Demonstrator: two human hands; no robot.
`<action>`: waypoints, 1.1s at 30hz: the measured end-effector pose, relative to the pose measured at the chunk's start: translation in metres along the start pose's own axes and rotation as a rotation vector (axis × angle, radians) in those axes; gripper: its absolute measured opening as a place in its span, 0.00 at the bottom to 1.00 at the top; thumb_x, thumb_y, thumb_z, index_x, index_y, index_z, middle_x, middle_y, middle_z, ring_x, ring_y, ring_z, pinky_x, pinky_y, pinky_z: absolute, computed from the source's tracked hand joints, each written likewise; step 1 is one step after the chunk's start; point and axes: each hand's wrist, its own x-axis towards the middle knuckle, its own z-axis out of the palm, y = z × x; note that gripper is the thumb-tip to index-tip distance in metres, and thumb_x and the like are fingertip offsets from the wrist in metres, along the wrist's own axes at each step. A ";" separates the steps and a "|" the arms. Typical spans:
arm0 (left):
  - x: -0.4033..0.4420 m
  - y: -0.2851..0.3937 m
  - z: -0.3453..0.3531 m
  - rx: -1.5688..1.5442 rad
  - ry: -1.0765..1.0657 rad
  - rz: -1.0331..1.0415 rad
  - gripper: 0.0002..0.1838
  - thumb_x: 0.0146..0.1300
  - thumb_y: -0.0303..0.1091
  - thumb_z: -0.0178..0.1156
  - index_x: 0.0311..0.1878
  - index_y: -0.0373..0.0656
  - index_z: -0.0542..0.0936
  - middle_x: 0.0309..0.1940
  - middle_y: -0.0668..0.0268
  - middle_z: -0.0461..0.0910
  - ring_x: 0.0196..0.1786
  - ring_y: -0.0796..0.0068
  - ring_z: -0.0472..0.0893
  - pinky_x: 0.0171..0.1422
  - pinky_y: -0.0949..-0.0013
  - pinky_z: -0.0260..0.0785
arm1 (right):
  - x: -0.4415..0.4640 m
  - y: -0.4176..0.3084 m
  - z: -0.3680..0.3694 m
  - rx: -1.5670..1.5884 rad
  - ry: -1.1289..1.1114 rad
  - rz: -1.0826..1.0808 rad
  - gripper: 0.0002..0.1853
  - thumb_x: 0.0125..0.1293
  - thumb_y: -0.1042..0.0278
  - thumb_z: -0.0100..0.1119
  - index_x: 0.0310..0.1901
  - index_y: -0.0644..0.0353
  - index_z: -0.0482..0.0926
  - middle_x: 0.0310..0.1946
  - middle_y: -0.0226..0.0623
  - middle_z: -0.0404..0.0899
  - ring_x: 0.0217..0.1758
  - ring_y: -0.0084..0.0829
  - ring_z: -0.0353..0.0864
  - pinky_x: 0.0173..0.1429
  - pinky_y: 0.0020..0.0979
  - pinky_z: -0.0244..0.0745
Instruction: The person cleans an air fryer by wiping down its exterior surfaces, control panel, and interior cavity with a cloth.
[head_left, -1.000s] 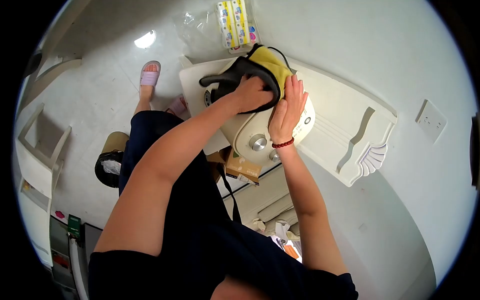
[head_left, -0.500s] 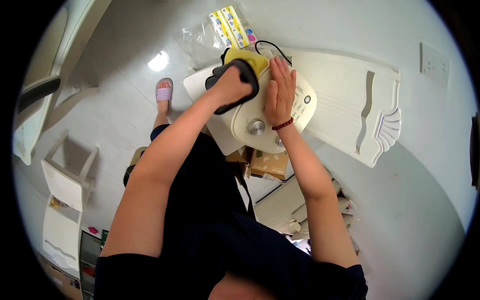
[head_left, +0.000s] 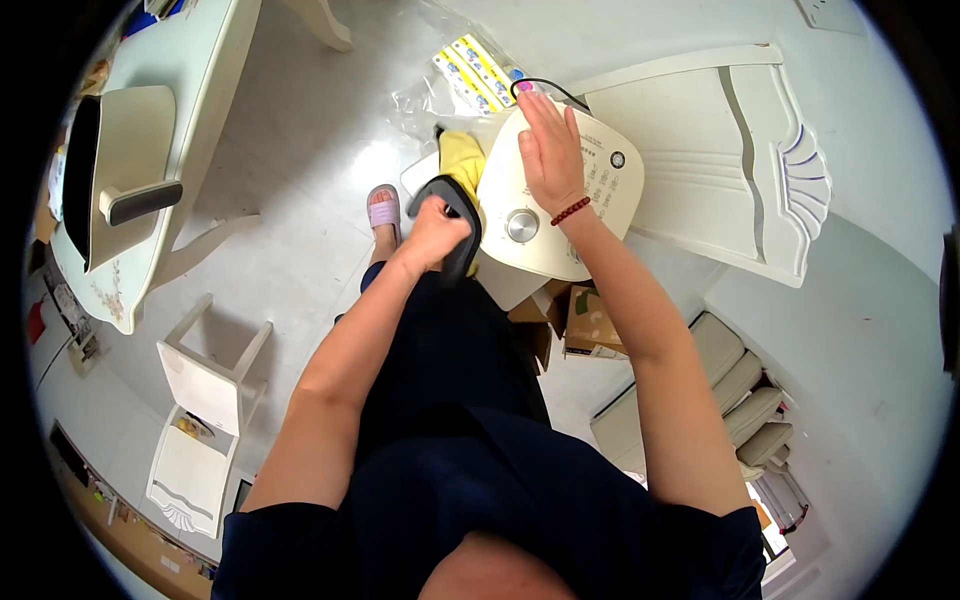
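My left hand [head_left: 437, 235] is closed around a yellow and black cloth-like piece [head_left: 461, 157], just left of a cream appliance. Its yellow part hangs beyond my fingers; the dark part beside them is slightly blurred. My right hand [head_left: 552, 160] lies flat, fingers stretched out, on the top panel of the cream appliance [head_left: 508, 185]. That panel carries a silver knob [head_left: 522, 226], a small round dark emblem and printed markings, part of them under my right hand and wrist. A bead bracelet [head_left: 571, 211] circles my right wrist.
The appliance sits on a white chair whose carved backrest [head_left: 690, 150] reaches right. A black cord [head_left: 548, 83] runs behind it, near yellow-and-white packs [head_left: 473, 74] in clear plastic. Cardboard boxes [head_left: 590, 325] stand below. At left are a white table [head_left: 190, 130] and another chair [head_left: 200, 385].
My left hand has moved with the cloth-like piece from over the appliance's left side toward me, off its edge. My right hand stays flat on the panel. The camera view has shifted.
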 end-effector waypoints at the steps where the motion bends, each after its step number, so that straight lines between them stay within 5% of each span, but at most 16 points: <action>1: 0.014 -0.003 0.000 0.015 0.088 0.017 0.13 0.52 0.23 0.58 0.42 0.32 0.83 0.35 0.68 0.83 0.39 0.79 0.79 0.44 0.71 0.73 | 0.000 -0.001 0.000 -0.006 0.000 -0.004 0.23 0.74 0.63 0.45 0.68 0.58 0.69 0.67 0.41 0.71 0.74 0.40 0.64 0.79 0.49 0.45; 8: 0.044 0.044 0.014 -0.070 0.086 0.079 0.12 0.59 0.25 0.58 0.46 0.33 0.81 0.35 0.70 0.82 0.36 0.83 0.77 0.42 0.75 0.72 | -0.001 0.000 0.001 0.018 -0.001 -0.002 0.22 0.75 0.64 0.44 0.67 0.59 0.70 0.66 0.40 0.72 0.73 0.40 0.65 0.80 0.48 0.45; 12: 0.010 -0.002 0.017 -0.191 0.095 0.189 0.17 0.60 0.24 0.59 0.54 0.37 0.81 0.40 0.72 0.83 0.41 0.84 0.77 0.47 0.77 0.71 | 0.000 0.002 0.001 0.129 0.013 0.049 0.22 0.76 0.65 0.40 0.67 0.60 0.71 0.67 0.41 0.72 0.74 0.40 0.64 0.80 0.48 0.44; 14: 0.011 -0.003 0.017 -0.244 0.111 0.145 0.15 0.58 0.24 0.59 0.50 0.36 0.82 0.37 0.71 0.83 0.38 0.83 0.77 0.44 0.76 0.71 | -0.001 0.000 -0.001 0.145 0.021 0.051 0.22 0.76 0.66 0.38 0.67 0.60 0.71 0.67 0.41 0.72 0.74 0.39 0.64 0.80 0.48 0.44; 17: 0.041 0.025 0.003 0.136 0.118 0.154 0.11 0.54 0.27 0.60 0.40 0.32 0.81 0.30 0.62 0.82 0.32 0.78 0.78 0.38 0.70 0.73 | -0.002 0.001 0.000 0.141 0.017 0.050 0.22 0.76 0.66 0.37 0.67 0.60 0.72 0.67 0.41 0.72 0.74 0.39 0.65 0.80 0.48 0.44; 21: 0.099 0.066 0.010 0.179 0.085 0.246 0.15 0.54 0.33 0.61 0.39 0.29 0.81 0.31 0.53 0.83 0.35 0.69 0.81 0.42 0.67 0.74 | -0.002 0.000 -0.001 0.147 0.035 0.052 0.22 0.75 0.67 0.38 0.66 0.60 0.72 0.66 0.42 0.72 0.73 0.40 0.66 0.80 0.48 0.46; 28: 0.108 0.062 0.012 -0.012 -0.083 0.089 0.14 0.64 0.28 0.56 0.51 0.37 0.81 0.40 0.70 0.82 0.41 0.83 0.77 0.47 0.75 0.72 | -0.003 0.002 -0.001 0.175 0.058 0.063 0.21 0.74 0.69 0.40 0.65 0.61 0.73 0.65 0.44 0.73 0.71 0.43 0.69 0.79 0.48 0.49; 30: 0.076 0.036 -0.001 -0.054 -0.159 0.112 0.19 0.66 0.27 0.56 0.59 0.39 0.77 0.49 0.68 0.81 0.50 0.81 0.78 0.56 0.74 0.72 | -0.003 0.004 0.000 0.184 0.065 0.070 0.21 0.74 0.69 0.40 0.65 0.61 0.73 0.65 0.44 0.74 0.71 0.43 0.69 0.79 0.48 0.50; 33: 0.026 0.017 0.001 -0.153 -0.097 0.068 0.19 0.65 0.26 0.58 0.60 0.39 0.77 0.50 0.68 0.81 0.51 0.80 0.78 0.57 0.74 0.71 | -0.002 0.002 -0.001 0.186 0.070 0.063 0.21 0.74 0.70 0.40 0.65 0.62 0.73 0.64 0.44 0.74 0.71 0.43 0.69 0.78 0.49 0.50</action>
